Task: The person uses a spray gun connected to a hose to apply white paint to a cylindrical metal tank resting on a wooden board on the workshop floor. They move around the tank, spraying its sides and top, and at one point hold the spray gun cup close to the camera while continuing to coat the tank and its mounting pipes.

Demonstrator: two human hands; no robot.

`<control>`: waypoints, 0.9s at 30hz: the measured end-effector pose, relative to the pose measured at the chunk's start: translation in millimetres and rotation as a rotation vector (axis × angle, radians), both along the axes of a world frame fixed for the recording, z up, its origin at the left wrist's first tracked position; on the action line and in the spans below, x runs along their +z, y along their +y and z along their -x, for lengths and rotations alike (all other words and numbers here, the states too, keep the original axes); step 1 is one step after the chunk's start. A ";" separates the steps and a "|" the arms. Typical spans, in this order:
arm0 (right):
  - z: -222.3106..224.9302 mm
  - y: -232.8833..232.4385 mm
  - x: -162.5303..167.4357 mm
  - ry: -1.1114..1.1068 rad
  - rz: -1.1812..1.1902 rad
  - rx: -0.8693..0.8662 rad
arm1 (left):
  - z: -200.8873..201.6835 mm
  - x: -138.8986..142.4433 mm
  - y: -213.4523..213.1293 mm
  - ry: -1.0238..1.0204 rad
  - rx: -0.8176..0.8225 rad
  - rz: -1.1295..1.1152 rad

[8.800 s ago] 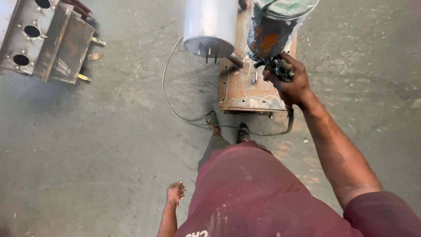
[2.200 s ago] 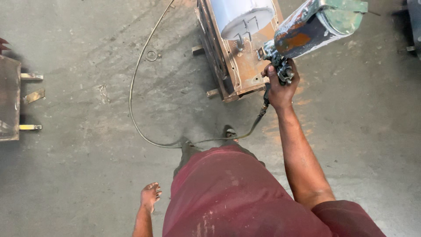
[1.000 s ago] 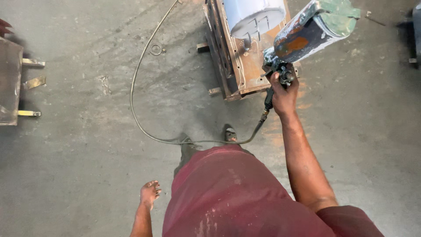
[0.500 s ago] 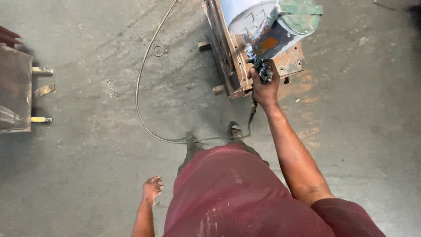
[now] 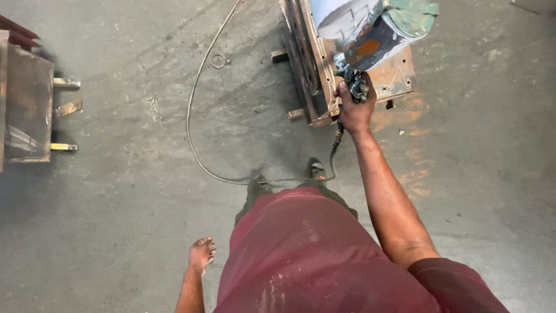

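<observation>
My right hand grips the handle of a paint spray gun whose paint-stained cup tilts up to the right. The gun is held over a rusty brown metal frame that carries a white cylinder at the top of the view. An air hose runs from the gun's base, loops across the floor and leaves at the top. My left hand hangs low beside my dark red shirt, fingers loosely curled, holding nothing.
A second metal box frame with protruding brackets stands at the left edge. A small ring lies on the grey concrete floor inside the hose loop. Orange paint stains mark the floor right of the frame.
Over the last seconds my right hand and the spray gun shifted left, from the frame's right edge to over its plate. The view has drifted; the left hand stays hanging.
</observation>
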State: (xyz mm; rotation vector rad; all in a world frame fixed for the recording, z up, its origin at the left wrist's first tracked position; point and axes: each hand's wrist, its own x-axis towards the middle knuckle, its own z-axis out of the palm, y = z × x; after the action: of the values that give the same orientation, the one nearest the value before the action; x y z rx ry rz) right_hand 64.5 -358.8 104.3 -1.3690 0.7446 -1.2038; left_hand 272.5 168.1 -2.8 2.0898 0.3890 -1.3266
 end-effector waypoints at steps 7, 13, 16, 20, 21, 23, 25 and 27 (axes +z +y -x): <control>-3.1 4.2 28.5 0.031 0.071 0.011 | -5.3 -4.1 -10.1 -0.021 0.004 0.024; 1.4 7.1 53.4 -0.003 0.085 0.043 | 2.4 -7.6 -12.8 -0.017 -0.006 0.033; 4.9 8.5 60.8 -0.037 0.072 0.042 | 7.2 -7.9 -10.8 -0.012 -0.007 0.021; 9.5 7.2 65.2 -0.013 0.124 0.037 | 7.9 -8.1 -11.2 0.017 -0.018 0.006; 11.7 6.4 65.7 -0.004 0.125 0.031 | 7.3 -8.5 -12.3 0.010 -0.015 0.014; 18.5 6.5 65.1 0.017 0.122 0.018 | 7.0 -9.1 -13.4 0.001 -0.012 0.026; 23.5 4.4 62.2 -0.020 0.096 0.013 | 6.4 -10.2 -15.3 0.004 0.003 0.027; 30.1 1.8 57.3 -0.014 0.084 -0.006 | 6.6 -11.0 -16.8 0.012 0.003 0.019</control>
State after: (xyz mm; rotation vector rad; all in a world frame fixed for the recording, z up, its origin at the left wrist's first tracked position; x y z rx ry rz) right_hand 34.4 -357.0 161.5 -1.4263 0.6955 -1.2605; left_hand 265.9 151.3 -13.8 2.0656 0.3828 -1.3366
